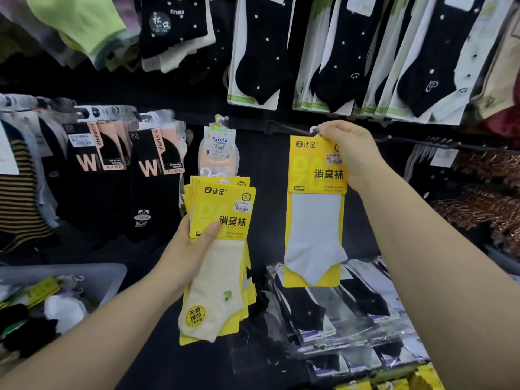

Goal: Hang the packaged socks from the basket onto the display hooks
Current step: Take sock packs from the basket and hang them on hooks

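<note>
A flat yellow card packet carrying a pale grey-white ankle sock [315, 220] is pinched at its top right corner by the right hand [349, 156], the fingers curled over the card edge just beside the small white plastic hanger loop [313, 130] at its head. The packet hangs straight down below that hand, its long axis vertical and its printed face turned toward the camera. The thin dark metal display hook [282, 127] is seen immediately left of the right fingertips, slanting up and away to the left, and its near tip meets the hanger loop. Whether the loop is threaded on or only touching cannot be told. A fanned stack of the same yellow packets, fronted by a cream sock [216, 249], is gripped in the left hand [188, 257] with the thumb pressed across the front card. It is held lower than the right hand, to its left, and well apart from the hook. The translucent grey plastic basket [112, 274], with more socks in it, lies below and left of the left forearm. The coming move is judged to rest on the loop's opening being lined up with the hook's tip, and the right hand is by far the nearer.
</note>
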Demonstrator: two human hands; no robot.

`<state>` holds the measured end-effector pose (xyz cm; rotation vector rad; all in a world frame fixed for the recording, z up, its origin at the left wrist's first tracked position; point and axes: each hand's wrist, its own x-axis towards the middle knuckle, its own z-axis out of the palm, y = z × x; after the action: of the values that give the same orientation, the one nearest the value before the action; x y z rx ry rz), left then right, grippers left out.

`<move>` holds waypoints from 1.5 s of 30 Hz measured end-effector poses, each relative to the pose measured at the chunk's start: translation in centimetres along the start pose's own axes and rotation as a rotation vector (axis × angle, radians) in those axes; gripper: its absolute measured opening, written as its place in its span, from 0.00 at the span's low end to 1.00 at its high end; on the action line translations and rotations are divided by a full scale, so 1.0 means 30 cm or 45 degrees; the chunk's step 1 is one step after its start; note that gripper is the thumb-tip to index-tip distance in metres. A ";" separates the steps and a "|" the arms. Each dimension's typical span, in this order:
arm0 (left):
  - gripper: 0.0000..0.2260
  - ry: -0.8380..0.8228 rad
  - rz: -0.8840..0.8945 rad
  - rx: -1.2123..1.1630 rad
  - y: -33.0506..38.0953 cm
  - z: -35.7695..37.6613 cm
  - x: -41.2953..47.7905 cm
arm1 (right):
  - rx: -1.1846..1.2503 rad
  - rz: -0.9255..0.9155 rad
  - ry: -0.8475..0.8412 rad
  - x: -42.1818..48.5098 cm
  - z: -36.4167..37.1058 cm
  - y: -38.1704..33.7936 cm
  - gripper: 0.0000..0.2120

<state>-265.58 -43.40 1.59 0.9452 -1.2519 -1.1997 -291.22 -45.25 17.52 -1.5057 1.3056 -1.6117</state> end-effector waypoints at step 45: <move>0.08 -0.058 0.099 -0.041 0.025 0.092 -0.119 | 0.324 0.305 -0.206 -0.311 0.119 0.024 0.06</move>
<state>-267.94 -39.51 2.02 0.8424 -1.2903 -1.1826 -286.04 -38.12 12.72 -1.2465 1.0992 -1.4113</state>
